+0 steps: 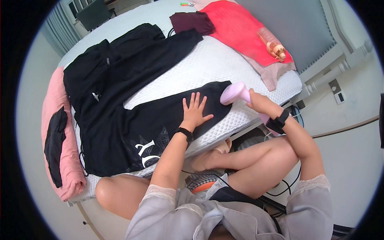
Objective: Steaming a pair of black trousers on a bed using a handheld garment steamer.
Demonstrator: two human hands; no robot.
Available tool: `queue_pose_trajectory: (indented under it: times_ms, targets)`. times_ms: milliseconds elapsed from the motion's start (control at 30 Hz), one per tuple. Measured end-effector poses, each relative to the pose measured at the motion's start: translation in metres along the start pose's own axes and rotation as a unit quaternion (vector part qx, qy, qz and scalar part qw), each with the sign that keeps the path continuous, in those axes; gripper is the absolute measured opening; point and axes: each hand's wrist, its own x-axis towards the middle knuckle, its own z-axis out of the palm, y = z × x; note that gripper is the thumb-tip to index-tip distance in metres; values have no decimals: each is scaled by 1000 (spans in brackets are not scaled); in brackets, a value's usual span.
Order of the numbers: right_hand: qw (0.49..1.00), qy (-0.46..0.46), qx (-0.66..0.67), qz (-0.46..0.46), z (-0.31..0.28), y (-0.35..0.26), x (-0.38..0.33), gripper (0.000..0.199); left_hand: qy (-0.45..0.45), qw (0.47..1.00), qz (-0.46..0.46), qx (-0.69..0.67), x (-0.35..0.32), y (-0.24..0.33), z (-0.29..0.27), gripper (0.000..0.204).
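Note:
Black trousers [104, 136] lie spread on the white quilted bed [188, 68], one leg stretched toward the right. White print marks the upper part near my knees. My left hand [195, 112] rests flat on that leg with its fingers spread, holding nothing. In my right hand [262, 103] is a pink handheld garment steamer [233, 94], gripped by its handle. The steamer's head sits at the leg's hem, to the right of my left hand; whether it touches the cloth I cannot tell.
Rolled pink bedding [68, 168] with a black cloth [56, 146] lines the left edge. Red fabric [236, 30], a clear bottle [272, 45] and a maroon cloth [192, 24] lie at the far side. A grey headboard [288, 28] stands right, near a wall socket [337, 92] and cables.

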Motion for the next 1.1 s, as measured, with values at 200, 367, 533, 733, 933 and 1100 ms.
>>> queue_pose_trajectory:
  times_ms: [200,367,533,733,933,1100]
  targets:
    - [996,-63,-55,17,-7,1,-7,45,15,1000,2,1,-1,0,1,92]
    - [996,-48,-64,28,3,0,-7,44,25,1000,4,5,-1,1,3,91]
    - [996,-55,-53,34,3,0,-6,45,32,999,8,8,-1,0,4,92]
    - [996,-58,-54,30,3,2,-5,45,32,999,9,9,-1,0,3,92]
    - [996,-61,-54,34,1,0,-6,46,28,1000,9,4,-1,1,2,92]
    - [996,-64,-50,37,0,-2,-6,47,29,1000,9,8,-1,0,3,92]
